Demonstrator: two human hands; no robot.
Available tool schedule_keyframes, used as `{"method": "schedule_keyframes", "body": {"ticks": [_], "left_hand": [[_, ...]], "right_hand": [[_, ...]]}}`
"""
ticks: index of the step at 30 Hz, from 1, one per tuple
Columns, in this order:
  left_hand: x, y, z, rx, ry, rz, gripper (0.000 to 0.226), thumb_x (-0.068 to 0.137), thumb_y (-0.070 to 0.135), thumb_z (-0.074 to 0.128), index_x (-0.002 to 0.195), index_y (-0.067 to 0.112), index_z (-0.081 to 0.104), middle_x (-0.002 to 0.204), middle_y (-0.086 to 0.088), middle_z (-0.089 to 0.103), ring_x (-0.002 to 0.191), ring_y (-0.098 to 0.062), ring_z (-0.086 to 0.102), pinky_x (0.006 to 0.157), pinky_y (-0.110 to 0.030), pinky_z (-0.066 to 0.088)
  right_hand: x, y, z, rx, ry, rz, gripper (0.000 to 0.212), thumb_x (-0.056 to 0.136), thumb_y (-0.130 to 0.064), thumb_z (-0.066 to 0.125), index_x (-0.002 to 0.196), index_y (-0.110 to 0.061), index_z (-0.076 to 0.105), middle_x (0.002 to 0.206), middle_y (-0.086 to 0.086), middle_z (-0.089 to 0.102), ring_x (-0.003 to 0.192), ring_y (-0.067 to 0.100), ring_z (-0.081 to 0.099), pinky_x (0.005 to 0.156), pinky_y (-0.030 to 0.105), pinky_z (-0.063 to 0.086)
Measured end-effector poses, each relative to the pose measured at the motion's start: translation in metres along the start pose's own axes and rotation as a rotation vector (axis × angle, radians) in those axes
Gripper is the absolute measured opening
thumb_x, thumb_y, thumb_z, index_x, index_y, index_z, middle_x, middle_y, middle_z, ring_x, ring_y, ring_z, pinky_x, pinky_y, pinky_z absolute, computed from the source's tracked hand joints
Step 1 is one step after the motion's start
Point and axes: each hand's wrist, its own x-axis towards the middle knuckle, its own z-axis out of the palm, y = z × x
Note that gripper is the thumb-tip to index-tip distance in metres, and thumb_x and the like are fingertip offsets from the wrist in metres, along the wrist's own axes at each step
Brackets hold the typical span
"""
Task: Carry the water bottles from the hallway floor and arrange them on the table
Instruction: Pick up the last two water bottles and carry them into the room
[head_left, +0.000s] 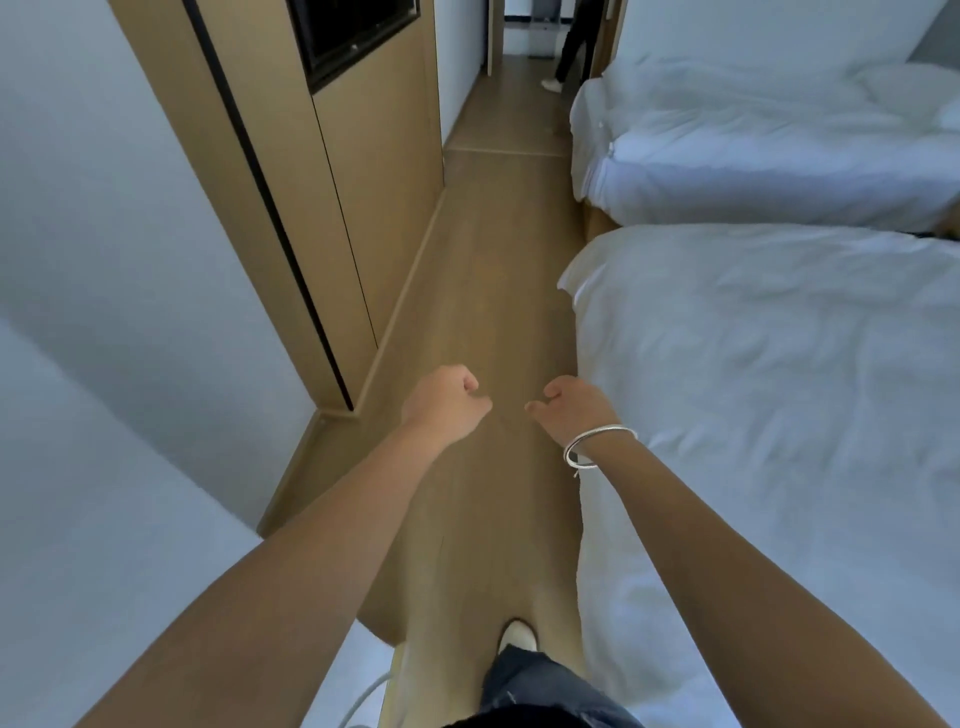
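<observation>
No water bottle and no table show in the head view. My left hand (447, 402) is stretched out in front of me over the wooden floor, fingers curled into a loose fist with nothing in it. My right hand (569, 408) is beside it, a short gap apart, fingers also curled and holding nothing. A silver bangle (597, 446) sits on my right wrist. Both hands hover above the aisle floor.
A narrow wooden floor (488, 291) runs ahead toward a hallway (519, 88). Two white beds (779, 364) (753, 156) line the right side. A wood wall panel (363, 182) with a dark screen lines the left. Another person's legs (571, 52) stand far ahead.
</observation>
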Motion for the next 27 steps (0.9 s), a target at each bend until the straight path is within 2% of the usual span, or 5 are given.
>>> {"method": "schedule_keyframes", "body": {"ticks": [4, 9, 16, 21, 27], "left_hand": [[0.088, 0.028, -0.013, -0.017, 0.019, -0.036, 0.027, 0.084, 0.030, 0.059, 0.109, 0.020, 0.060, 0.114, 0.003, 0.061, 0.103, -0.019, 0.058, 0.086, -0.031, 0.048], [0.172, 0.043, -0.016, -0.034, 0.030, -0.055, 0.022, 0.083, 0.029, 0.060, 0.103, 0.021, 0.061, 0.110, 0.002, 0.062, 0.100, -0.020, 0.058, 0.084, -0.030, 0.048], [0.300, 0.053, -0.014, -0.111, 0.032, -0.048, 0.021, 0.082, 0.019, 0.064, 0.101, 0.010, 0.063, 0.108, -0.008, 0.064, 0.099, -0.024, 0.059, 0.079, -0.027, 0.042], [0.401, 0.061, -0.026, -0.107, -0.011, -0.046, 0.021, 0.084, 0.017, 0.063, 0.102, 0.006, 0.062, 0.107, -0.011, 0.064, 0.102, -0.029, 0.060, 0.087, -0.033, 0.045], [0.527, 0.072, -0.068, -0.036, -0.042, -0.037, 0.018, 0.084, 0.022, 0.062, 0.100, 0.013, 0.062, 0.105, -0.006, 0.065, 0.101, -0.027, 0.060, 0.086, -0.030, 0.045]], "right_hand": [[0.090, -0.022, -0.026, 0.019, -0.027, -0.039, 0.026, 0.082, -0.027, 0.059, 0.092, -0.003, 0.059, 0.084, 0.010, 0.063, 0.084, 0.031, 0.061, 0.078, 0.036, 0.049], [0.173, -0.038, -0.044, -0.019, -0.033, -0.088, 0.033, 0.081, -0.024, 0.058, 0.055, -0.016, 0.039, 0.055, -0.001, 0.041, 0.053, 0.018, 0.042, 0.049, 0.026, 0.033], [0.293, -0.052, -0.052, -0.028, -0.072, -0.043, 0.016, 0.081, -0.024, 0.056, 0.074, -0.011, 0.051, 0.065, 0.000, 0.050, 0.068, 0.024, 0.053, 0.063, 0.028, 0.042], [0.389, -0.069, -0.042, -0.026, -0.076, -0.007, 0.019, 0.079, -0.021, 0.056, 0.086, -0.003, 0.060, 0.076, 0.008, 0.060, 0.080, 0.031, 0.062, 0.073, 0.034, 0.050], [0.511, -0.103, -0.034, 0.013, -0.051, 0.015, 0.023, 0.078, -0.030, 0.059, 0.096, -0.015, 0.060, 0.083, -0.004, 0.056, 0.082, 0.020, 0.057, 0.073, 0.027, 0.043]]}}
